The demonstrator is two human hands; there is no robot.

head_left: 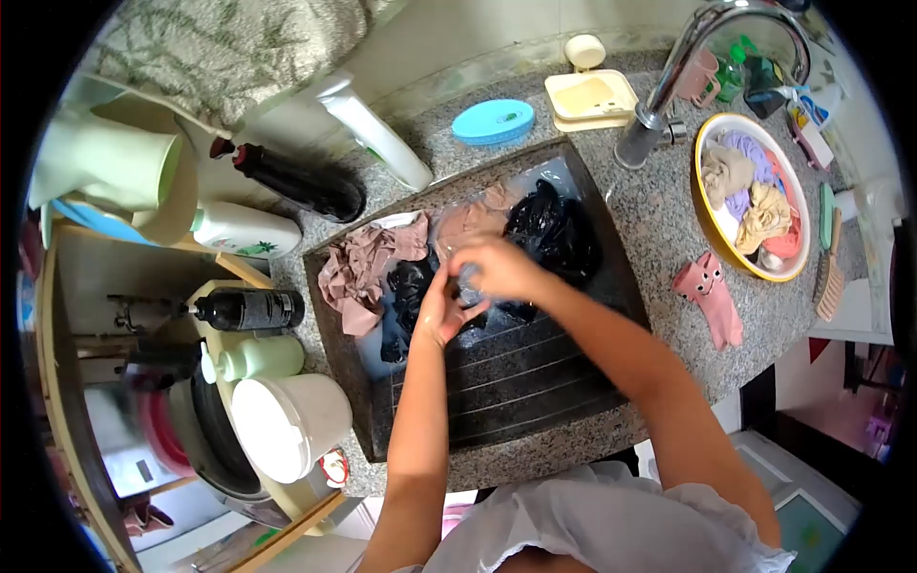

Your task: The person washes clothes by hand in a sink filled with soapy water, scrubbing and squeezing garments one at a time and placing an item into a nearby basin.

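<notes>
Both of my hands are together over the dark stone sink, above soaking cloths. My left hand is palm up, its fingers partly spread, beside black cloth. Against it, my right hand has its fingers curled around something small and greyish that I cannot make out. Wet pinkish-brown cloth lies at the sink's left. More of that cloth is just beyond my hands, and a black wet bundle is to their right.
A chrome faucet stands behind right, near a yellow-rimmed basin of clothes. A pink item with a face lies on the counter. Bottles, a white bucket, a blue brush and a soap dish surround the sink.
</notes>
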